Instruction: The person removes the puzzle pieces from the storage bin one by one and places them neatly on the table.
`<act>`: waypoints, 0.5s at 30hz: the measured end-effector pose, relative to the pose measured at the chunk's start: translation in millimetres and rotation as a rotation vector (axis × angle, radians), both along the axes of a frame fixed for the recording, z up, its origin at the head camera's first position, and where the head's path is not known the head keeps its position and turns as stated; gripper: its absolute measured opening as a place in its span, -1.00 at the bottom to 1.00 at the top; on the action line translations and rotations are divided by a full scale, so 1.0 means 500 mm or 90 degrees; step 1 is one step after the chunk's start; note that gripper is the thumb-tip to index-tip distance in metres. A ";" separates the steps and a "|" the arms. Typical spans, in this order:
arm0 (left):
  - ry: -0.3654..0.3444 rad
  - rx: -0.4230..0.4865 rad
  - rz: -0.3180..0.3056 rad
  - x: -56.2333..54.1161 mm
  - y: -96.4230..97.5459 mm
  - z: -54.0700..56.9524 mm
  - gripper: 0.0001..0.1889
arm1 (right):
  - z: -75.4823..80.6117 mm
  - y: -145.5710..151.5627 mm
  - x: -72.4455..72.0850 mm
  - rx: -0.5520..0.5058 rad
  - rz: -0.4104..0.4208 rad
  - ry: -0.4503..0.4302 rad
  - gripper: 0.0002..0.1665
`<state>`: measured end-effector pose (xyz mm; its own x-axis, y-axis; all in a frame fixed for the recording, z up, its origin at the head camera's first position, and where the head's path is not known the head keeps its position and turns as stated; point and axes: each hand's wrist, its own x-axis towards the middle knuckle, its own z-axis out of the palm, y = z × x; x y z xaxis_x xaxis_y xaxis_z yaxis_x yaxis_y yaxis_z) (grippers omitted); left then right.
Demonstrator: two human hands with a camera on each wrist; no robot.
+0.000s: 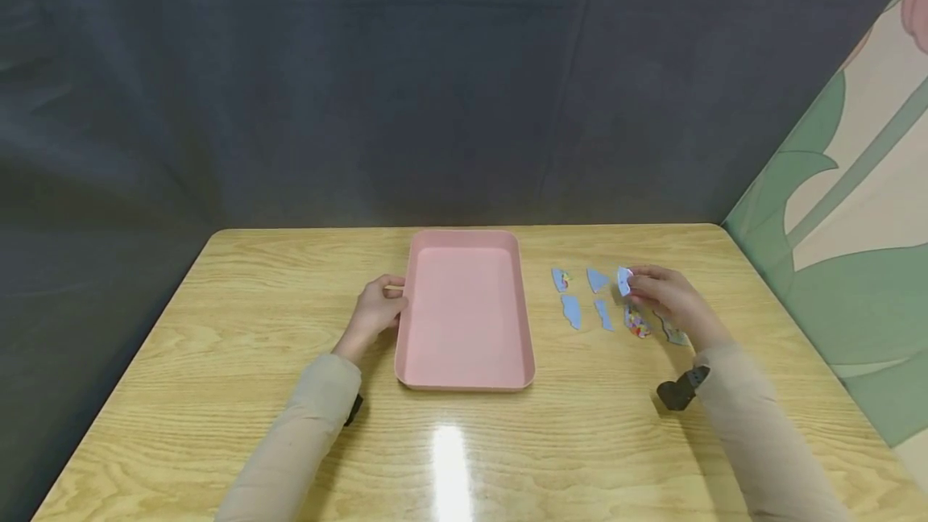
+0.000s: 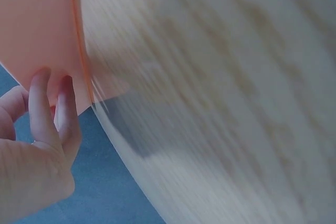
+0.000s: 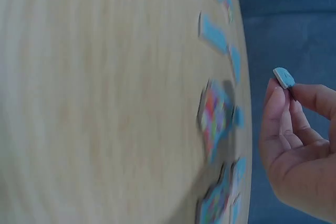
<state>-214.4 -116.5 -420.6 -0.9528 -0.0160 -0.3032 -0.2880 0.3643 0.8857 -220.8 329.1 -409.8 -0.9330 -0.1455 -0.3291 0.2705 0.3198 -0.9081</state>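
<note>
A pink rectangular tray (image 1: 464, 381) lies on the table. My left hand (image 1: 377, 308) is at its left side, fingertips touching the outer wall; the left wrist view shows the fingers (image 2: 41, 103) against that pink wall. My right hand (image 1: 670, 296) pinches a small light-blue puzzle piece (image 1: 624, 281) between thumb and fingers, raised above the table; the right wrist view shows the held piece (image 3: 284, 77) at the fingertips. Below this hand lie a multicoloured puzzle piece (image 1: 636, 322) and another patterned piece (image 1: 674, 334), partly hidden by the hand.
Right of the tray, several flat pieces lie in two rows, among them a blue piece (image 1: 571, 312), a narrow blue piece (image 1: 603, 314), a triangular blue piece (image 1: 598, 279) and a partly coloured piece (image 1: 561, 279). A dark curtain (image 1: 464, 87) hangs behind the wooden table (image 1: 239, 345).
</note>
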 end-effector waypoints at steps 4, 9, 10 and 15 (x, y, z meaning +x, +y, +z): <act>0.000 0.002 0.002 0.000 -0.002 0.001 -0.53 | -0.005 0.024 0.007 0.006 0.010 -0.004 -0.26; 0.001 0.000 -0.007 -0.001 -0.002 0.004 -0.53 | -0.003 0.055 0.014 0.014 0.006 -0.009 -0.26; 0.001 0.000 -0.008 -0.001 -0.002 0.004 -0.52 | -0.003 0.061 0.015 0.019 0.008 -0.006 -0.27; 0.000 0.007 -0.011 -0.002 -0.001 0.004 -0.52 | -0.007 0.095 0.024 -0.020 0.005 0.000 -0.59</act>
